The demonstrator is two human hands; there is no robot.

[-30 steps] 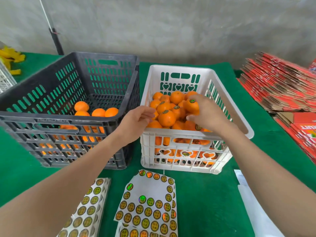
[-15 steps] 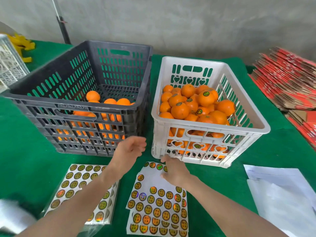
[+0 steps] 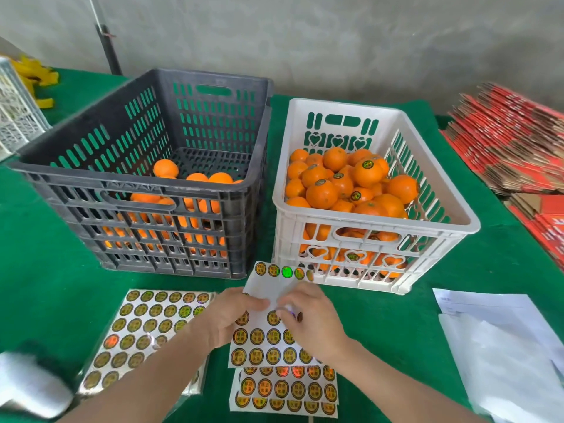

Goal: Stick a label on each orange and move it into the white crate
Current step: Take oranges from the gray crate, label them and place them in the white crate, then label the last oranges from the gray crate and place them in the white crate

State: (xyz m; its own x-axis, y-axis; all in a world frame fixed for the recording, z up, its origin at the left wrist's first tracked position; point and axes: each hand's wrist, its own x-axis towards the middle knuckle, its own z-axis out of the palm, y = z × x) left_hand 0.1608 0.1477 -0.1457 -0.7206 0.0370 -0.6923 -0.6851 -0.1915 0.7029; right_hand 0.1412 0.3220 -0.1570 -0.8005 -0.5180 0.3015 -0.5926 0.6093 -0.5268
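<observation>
A white crate (image 3: 375,236) at the right holds a heap of oranges (image 3: 322,193), several with round labels on top. Beside it on the left, a dark grey crate (image 3: 91,178) holds unlabelled oranges (image 3: 166,167). In front of the crates a partly used label sheet (image 3: 268,340) lies on the green cloth. My left hand (image 3: 232,315) presses on the sheet's bare white part with straight fingers. My right hand (image 3: 308,319) pinches a label at the sheet's middle. Neither hand holds an orange.
A stack of full label sheets (image 3: 146,331) lies to the left, another sheet (image 3: 287,389) below. White papers (image 3: 503,346) are at the right, flattened red cartons (image 3: 512,148) behind them. A white basket (image 3: 15,117) and a pole (image 3: 106,41) stand far left.
Both hands left the white crate and came down to the label sheet. My left hand now presses the sheet, and my right hand has moved from its top edge to pinch a label.
</observation>
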